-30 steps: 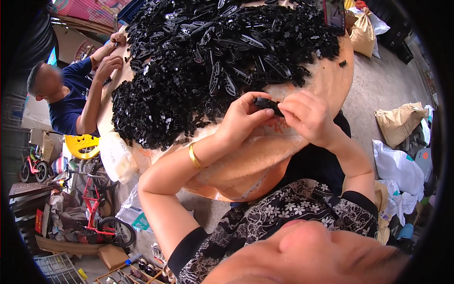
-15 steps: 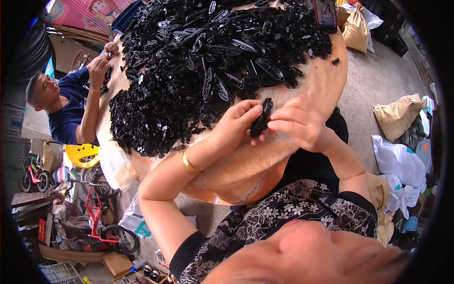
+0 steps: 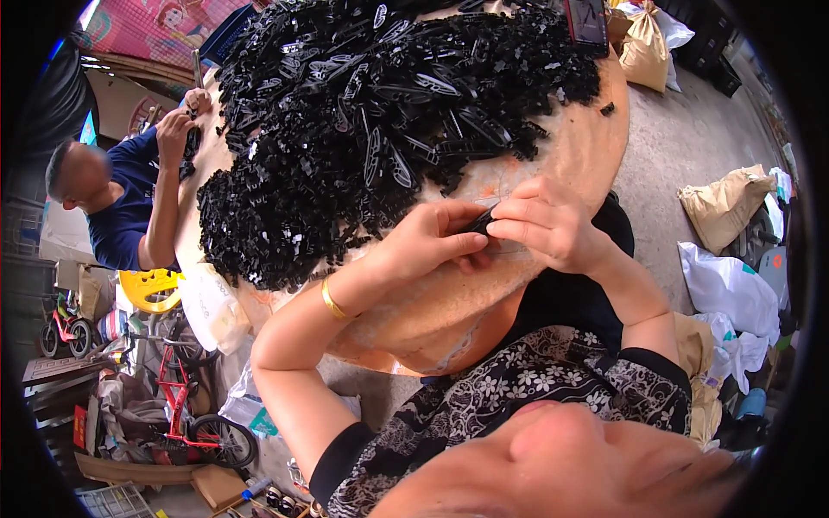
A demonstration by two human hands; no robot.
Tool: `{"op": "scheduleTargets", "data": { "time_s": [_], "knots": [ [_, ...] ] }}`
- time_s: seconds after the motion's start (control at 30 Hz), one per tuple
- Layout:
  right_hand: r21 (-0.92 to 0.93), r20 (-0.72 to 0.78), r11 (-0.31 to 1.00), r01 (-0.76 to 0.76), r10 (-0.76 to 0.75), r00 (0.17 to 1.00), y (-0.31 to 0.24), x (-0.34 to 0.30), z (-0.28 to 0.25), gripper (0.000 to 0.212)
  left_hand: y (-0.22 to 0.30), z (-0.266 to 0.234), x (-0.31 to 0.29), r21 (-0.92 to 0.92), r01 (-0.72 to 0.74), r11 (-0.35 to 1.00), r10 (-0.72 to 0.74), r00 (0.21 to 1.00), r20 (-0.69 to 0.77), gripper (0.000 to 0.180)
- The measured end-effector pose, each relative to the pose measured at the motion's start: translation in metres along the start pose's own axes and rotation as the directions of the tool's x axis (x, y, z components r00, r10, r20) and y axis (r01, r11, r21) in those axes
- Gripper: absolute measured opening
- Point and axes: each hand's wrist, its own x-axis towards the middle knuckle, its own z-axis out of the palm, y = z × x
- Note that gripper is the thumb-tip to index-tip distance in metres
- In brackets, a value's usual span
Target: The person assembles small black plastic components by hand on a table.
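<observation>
Gripping a dark plastic part (image 3: 477,225) in the left hand (image 3: 427,237), between thumb and curled fingers, likely to steady it. Fingertip-pinching its right end with the right hand (image 3: 546,226), probably for finer control; mostly covered by fingers, so cannot tell exact contact. Held above the near side of the round table (image 3: 596,138), just short of the pile of black pieces (image 3: 285,173), presumably for elbow room. In that pile, just beyond both hands and seemingly heaped for easy reach: long slotted pieces (image 3: 372,155). Beyond the right hand, near the table edge: a loose black piece (image 3: 607,109) and, farther off, a phone-like screen (image 3: 587,24), perhaps set for viewing. Well past the left hand: a co-worker's hands (image 3: 175,136), at the table.
</observation>
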Motion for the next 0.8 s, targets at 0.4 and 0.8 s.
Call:
{"op": "scheduleTargets", "data": {
  "time_s": [0.4, 0.8],
  "knots": [
    [0.221, 0.065, 0.85, -0.479, 0.477, 0.877, -0.027, 0.0, -0.007, 0.033, -0.013, 0.019, -0.004, 0.672, -0.3, 0.677, 0.483, 0.87, -0.097, 0.04],
    [0.357, 0.644, 0.458, -0.814, 0.51, 0.57, -0.038, -0.01, -0.066, 0.024, -0.01, 0.02, -0.009, 0.706, -0.359, 0.611, 0.478, 0.877, 0.033, 0.04]
  ]
}}
